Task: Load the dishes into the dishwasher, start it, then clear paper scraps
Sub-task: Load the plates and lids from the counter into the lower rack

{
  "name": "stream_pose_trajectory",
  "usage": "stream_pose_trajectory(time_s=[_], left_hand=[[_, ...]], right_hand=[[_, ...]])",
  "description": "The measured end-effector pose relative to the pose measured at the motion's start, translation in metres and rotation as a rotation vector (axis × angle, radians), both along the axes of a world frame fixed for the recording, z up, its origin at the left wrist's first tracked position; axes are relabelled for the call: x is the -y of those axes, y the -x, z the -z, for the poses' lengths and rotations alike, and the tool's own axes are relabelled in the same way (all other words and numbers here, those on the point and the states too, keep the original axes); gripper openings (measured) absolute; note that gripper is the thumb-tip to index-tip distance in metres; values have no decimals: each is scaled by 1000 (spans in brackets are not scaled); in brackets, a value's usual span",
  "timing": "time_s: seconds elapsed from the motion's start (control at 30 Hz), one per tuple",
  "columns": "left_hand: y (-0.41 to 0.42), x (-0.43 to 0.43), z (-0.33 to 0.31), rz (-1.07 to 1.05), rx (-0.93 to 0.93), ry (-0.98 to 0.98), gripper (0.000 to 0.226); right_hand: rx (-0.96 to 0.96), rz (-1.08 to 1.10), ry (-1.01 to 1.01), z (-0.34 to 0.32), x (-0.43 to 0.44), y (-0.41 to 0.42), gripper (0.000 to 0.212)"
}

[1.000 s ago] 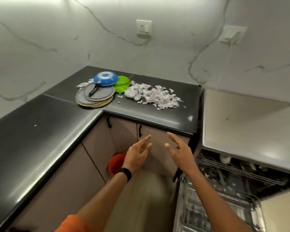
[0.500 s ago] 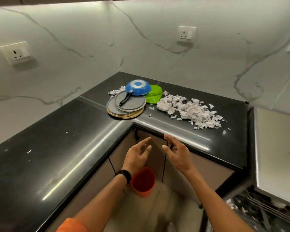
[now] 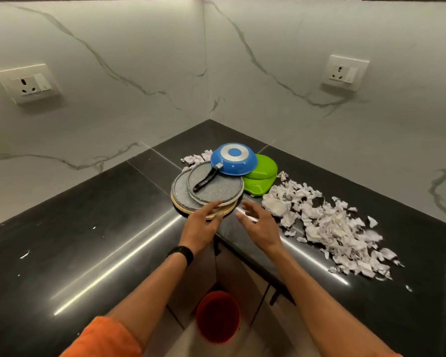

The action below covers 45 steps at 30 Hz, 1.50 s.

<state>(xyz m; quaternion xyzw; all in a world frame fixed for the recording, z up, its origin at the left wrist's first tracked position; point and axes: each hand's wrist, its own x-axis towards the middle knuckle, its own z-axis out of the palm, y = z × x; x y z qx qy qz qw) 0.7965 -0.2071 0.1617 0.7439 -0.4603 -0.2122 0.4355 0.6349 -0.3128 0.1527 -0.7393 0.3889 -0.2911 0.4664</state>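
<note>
Both hands reach over the black counter's [image 3: 88, 240] inner corner, a small gap between them, holding nothing. The left hand [image 3: 201, 225], a black band [image 3: 182, 255] on its wrist, has straight fingers [image 3: 213, 208] at the near rim of the stack of grey plates [image 3: 191, 194]; contact is too blurred to tell. The right hand [image 3: 260, 225], fingers loosely spread, hovers just right of that stack. Beyond the fingertips lies an upturned blue pan [image 3: 233, 159], its black handle across the plates, beside green bowls [image 3: 262, 179]. Torn paper scraps [image 3: 327, 222] spread right of the right hand. Below the wrists stands an orange bucket [image 3: 218, 316]
</note>
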Motion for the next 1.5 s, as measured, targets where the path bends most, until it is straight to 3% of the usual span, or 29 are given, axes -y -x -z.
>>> stream_pose_trajectory(time_s=[0.37,0.77,0.93,1.1,1.3,1.5], left_hand=[[-113,159,13,109,21,-24,45],[-181,284,38,131,146,-91,51],[-191,316,49,97,137,-201,68],[-192,333,62,98,91,-230,70],[-186,334,65,45,67,-168,74],[-159,320,46,0,-3,31,70]], right_hand=[[-76,223,-127,9,123,-114,58],[-135,449,-178,29,212,-162,74],[-160,449,-198,39,233,-171,92],[-193,460,-204,57,249,-180,110],[-198,474,-179,49,248,-187,100],[-46,594,-14,22,241,-175,83]])
